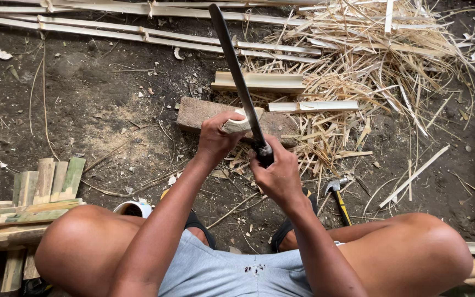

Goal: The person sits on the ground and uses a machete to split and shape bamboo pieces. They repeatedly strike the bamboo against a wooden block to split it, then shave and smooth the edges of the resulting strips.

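My left hand (pixel 215 137) grips a short pale bamboo piece (pixel 238 122), held upright over a flat wooden block (pixel 196 113) on the dirt ground. My right hand (pixel 276 170) is closed around the dark handle of a long machete (pixel 236 71). Its blade rises up and away from me, and its lower part lies against the bamboo piece. Both forearms reach out between my bare knees.
Split bamboo strips (pixel 39 203) are stacked at my left knee. A hammer (pixel 336 192) lies on the ground by my right foot. Two cut bamboo sections (pixel 259 82) and a heap of shavings (pixel 369 60) lie beyond the block. Long bamboo slats (pixel 111 27) run along the top.
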